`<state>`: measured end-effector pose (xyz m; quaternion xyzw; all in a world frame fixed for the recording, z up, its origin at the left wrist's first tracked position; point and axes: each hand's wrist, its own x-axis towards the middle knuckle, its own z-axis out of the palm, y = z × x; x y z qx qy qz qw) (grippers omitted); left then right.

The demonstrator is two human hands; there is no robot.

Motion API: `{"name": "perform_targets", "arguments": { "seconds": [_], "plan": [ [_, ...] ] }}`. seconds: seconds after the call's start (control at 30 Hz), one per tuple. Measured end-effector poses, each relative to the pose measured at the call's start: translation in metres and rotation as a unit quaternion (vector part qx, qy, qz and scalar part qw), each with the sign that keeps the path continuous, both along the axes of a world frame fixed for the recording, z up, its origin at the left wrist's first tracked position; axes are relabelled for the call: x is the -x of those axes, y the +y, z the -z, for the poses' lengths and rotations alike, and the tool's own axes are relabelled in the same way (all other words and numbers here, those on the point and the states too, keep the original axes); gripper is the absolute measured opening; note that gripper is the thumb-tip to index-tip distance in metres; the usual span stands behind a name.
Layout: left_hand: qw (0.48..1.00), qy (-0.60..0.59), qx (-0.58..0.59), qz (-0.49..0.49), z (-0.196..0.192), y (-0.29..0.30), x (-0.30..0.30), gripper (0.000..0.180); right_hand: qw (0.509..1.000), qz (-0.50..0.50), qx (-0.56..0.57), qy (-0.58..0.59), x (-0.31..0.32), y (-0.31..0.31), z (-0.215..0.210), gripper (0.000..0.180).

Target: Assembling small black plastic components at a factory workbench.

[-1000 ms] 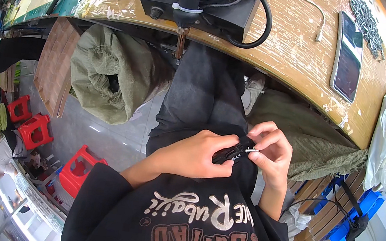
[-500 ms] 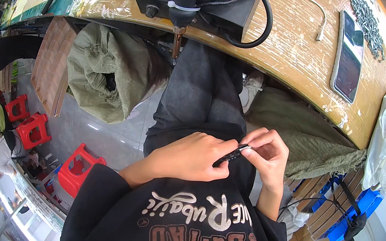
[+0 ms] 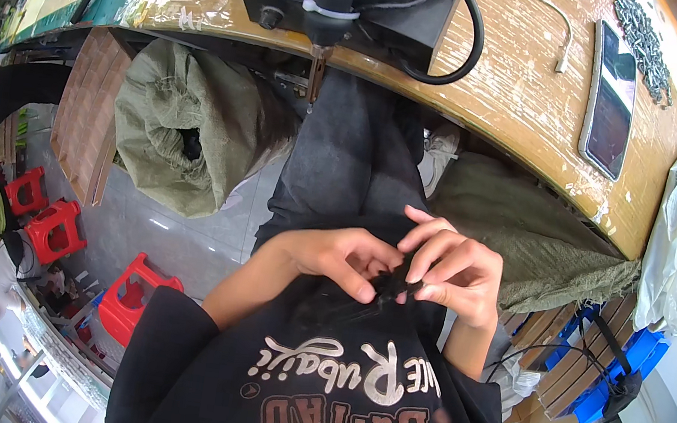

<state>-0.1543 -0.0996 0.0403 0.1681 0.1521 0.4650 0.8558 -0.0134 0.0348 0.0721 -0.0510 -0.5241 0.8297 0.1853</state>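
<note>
In front of my black shirt, a small dark part [image 3: 391, 287], blurred and hard to tell from the cloth, is between my two hands. The thumb and fingertips of my right hand [image 3: 461, 274] pinch its right end, with the index finger raised away. My left hand [image 3: 330, 255] is at the part's other side; its thumb stands apart from the curled fingers, and the tips come close to the part without a visible firm grip. Dark streaks of motion show below the left thumb.
Ahead is a wrapped workbench [image 3: 511, 89] bearing a black box [image 3: 389, 33], a soldering iron [image 3: 333, 3] pointing down at its edge, a phone [image 3: 611, 103] and small dark parts [image 3: 643, 47]. A green sack [image 3: 193, 135] stands left; red stools [image 3: 134, 295] are behind it.
My left hand has turned and loosened, its thumb moving away from its fingers. My right hand has shifted slightly left and down, still pinching the dark part, which now blurs.
</note>
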Motion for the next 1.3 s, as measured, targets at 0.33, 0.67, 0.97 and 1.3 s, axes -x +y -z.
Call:
{"name": "perform_targets", "arguments": {
  "seconds": [0.33,0.67,0.97,1.3],
  "plan": [
    [0.974,0.041,0.172,-0.142,-0.01,-0.026,0.016,0.044,0.988,0.021,-0.017,-0.152,0.022,-0.018,0.018,0.013],
    [0.893,0.269,0.098,-0.347,-0.007,-0.03,0.022,0.034,0.971,0.072,0.036,-0.223,0.037,-0.037,0.021,0.032],
    [0.796,0.32,0.129,-0.498,-0.024,-0.019,0.037,0.029,0.942,-0.056,0.192,-0.268,0.026,-0.059,-0.006,0.039],
    [0.793,0.338,0.096,-0.498,-0.031,-0.013,0.047,0.028,0.952,-0.031,0.163,-0.257,0.036,-0.063,-0.012,0.033]
  ]
}}
